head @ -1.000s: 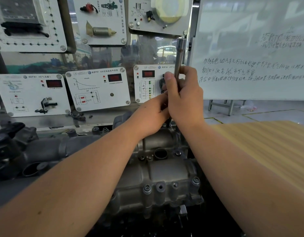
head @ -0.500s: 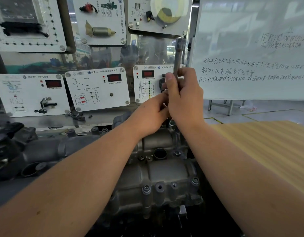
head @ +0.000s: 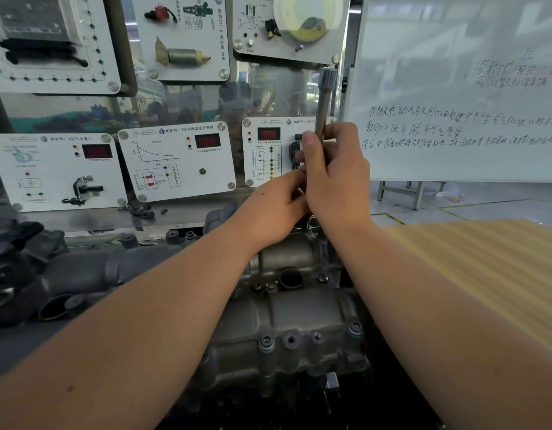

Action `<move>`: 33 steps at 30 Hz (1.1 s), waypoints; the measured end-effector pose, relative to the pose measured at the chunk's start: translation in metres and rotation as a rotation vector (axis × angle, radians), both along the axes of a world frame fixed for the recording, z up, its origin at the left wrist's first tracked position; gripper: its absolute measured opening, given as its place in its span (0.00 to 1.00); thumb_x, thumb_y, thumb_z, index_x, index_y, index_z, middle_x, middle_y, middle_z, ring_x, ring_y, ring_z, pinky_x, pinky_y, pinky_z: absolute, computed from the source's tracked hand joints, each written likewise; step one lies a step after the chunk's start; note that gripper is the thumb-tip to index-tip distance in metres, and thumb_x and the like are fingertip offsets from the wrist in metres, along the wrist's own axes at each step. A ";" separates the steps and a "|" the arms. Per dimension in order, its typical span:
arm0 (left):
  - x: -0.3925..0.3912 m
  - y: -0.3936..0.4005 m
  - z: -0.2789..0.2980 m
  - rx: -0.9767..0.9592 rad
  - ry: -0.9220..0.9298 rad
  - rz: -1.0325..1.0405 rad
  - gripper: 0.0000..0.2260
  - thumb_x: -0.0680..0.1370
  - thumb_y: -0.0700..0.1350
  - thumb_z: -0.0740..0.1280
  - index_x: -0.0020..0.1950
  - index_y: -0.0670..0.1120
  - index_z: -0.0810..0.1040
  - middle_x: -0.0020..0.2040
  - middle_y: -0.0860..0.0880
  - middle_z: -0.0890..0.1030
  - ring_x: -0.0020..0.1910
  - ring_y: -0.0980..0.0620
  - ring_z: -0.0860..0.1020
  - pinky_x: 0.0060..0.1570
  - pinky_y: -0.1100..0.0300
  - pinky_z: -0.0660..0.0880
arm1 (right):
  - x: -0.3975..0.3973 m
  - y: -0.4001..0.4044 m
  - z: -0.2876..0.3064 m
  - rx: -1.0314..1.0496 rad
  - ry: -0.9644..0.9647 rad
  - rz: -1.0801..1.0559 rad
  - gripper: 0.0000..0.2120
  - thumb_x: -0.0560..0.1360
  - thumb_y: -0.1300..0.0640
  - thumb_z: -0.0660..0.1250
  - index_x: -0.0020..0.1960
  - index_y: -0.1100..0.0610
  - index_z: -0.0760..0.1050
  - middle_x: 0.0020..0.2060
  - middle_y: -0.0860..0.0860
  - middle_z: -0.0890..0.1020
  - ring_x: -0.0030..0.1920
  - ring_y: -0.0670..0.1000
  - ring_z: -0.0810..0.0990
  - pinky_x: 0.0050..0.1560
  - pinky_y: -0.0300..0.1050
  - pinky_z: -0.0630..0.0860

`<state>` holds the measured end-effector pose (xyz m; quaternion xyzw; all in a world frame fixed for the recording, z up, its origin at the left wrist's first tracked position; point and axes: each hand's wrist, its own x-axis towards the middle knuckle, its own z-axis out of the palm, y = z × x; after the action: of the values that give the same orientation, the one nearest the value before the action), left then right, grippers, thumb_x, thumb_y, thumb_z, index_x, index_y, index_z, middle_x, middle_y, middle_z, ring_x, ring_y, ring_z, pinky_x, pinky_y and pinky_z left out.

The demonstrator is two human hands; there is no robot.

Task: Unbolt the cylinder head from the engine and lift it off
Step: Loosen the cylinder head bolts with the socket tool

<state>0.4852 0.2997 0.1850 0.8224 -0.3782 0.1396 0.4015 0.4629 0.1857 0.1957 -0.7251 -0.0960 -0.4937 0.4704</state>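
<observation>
Steel tool [head: 323, 103] stands near upright, long axis vertical, lower end hidden behind hands at far end of head [head: 287, 305]. Head lies below and toward person from grip, on engine, not yet lifted. Right hand [head: 333, 178] higher, fingers and thumb curled tight round shaft. Left hand [head: 274, 206] just below, touching right, fingers curled at shaft base; what it pinches, cannot tell. Bolts [head: 266, 342] on near edge seem untouched.

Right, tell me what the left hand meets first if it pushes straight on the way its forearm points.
The left hand already touches the right hand, which grips the socket wrench; that hand blocks it first. Behind it stands the sensor display panel, though depth is unclear.
</observation>
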 end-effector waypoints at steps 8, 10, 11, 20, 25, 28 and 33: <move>0.000 0.001 -0.001 0.006 0.020 0.012 0.09 0.84 0.47 0.59 0.50 0.61 0.74 0.45 0.51 0.84 0.39 0.59 0.80 0.35 0.64 0.74 | 0.001 0.002 0.001 -0.029 0.030 -0.041 0.11 0.86 0.51 0.56 0.56 0.55 0.75 0.43 0.47 0.83 0.43 0.46 0.81 0.44 0.40 0.75; 0.001 0.001 -0.001 0.013 0.014 0.021 0.08 0.84 0.47 0.60 0.52 0.60 0.74 0.45 0.53 0.83 0.41 0.60 0.80 0.37 0.67 0.74 | 0.001 0.002 0.000 -0.015 0.027 -0.031 0.11 0.85 0.50 0.56 0.57 0.55 0.75 0.42 0.46 0.83 0.42 0.45 0.82 0.44 0.39 0.75; 0.002 0.001 -0.001 0.017 0.014 0.024 0.07 0.84 0.47 0.61 0.54 0.58 0.75 0.46 0.53 0.83 0.43 0.59 0.81 0.41 0.65 0.76 | 0.001 0.001 0.000 -0.004 0.023 -0.020 0.10 0.85 0.49 0.58 0.58 0.54 0.74 0.41 0.45 0.83 0.43 0.44 0.82 0.43 0.38 0.76; -0.001 0.001 -0.001 -0.011 0.013 -0.012 0.08 0.85 0.47 0.59 0.58 0.58 0.75 0.51 0.52 0.84 0.50 0.55 0.82 0.54 0.53 0.79 | 0.001 0.002 0.000 -0.027 -0.011 -0.056 0.12 0.85 0.52 0.57 0.56 0.57 0.76 0.44 0.48 0.84 0.45 0.48 0.82 0.48 0.47 0.77; 0.001 0.001 -0.001 0.012 0.013 0.003 0.07 0.84 0.47 0.60 0.58 0.58 0.75 0.48 0.54 0.84 0.44 0.60 0.80 0.45 0.62 0.77 | 0.001 0.002 0.000 -0.021 0.021 -0.022 0.11 0.85 0.49 0.59 0.60 0.54 0.74 0.41 0.44 0.83 0.43 0.43 0.82 0.44 0.38 0.75; 0.003 0.001 0.000 0.006 0.027 0.009 0.07 0.84 0.47 0.62 0.61 0.53 0.76 0.49 0.55 0.83 0.45 0.62 0.80 0.42 0.67 0.77 | 0.000 0.000 -0.001 -0.021 0.006 -0.007 0.09 0.83 0.48 0.64 0.60 0.50 0.70 0.40 0.45 0.84 0.42 0.41 0.82 0.40 0.33 0.74; 0.001 0.000 -0.001 -0.019 0.040 -0.007 0.08 0.84 0.46 0.60 0.57 0.58 0.77 0.49 0.50 0.85 0.47 0.55 0.82 0.50 0.52 0.80 | 0.001 0.001 0.000 -0.039 -0.011 -0.047 0.10 0.84 0.52 0.59 0.57 0.56 0.75 0.43 0.46 0.82 0.43 0.47 0.81 0.43 0.41 0.75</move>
<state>0.4857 0.2996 0.1838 0.8198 -0.3717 0.1253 0.4171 0.4641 0.1864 0.1960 -0.7333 -0.0911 -0.5067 0.4441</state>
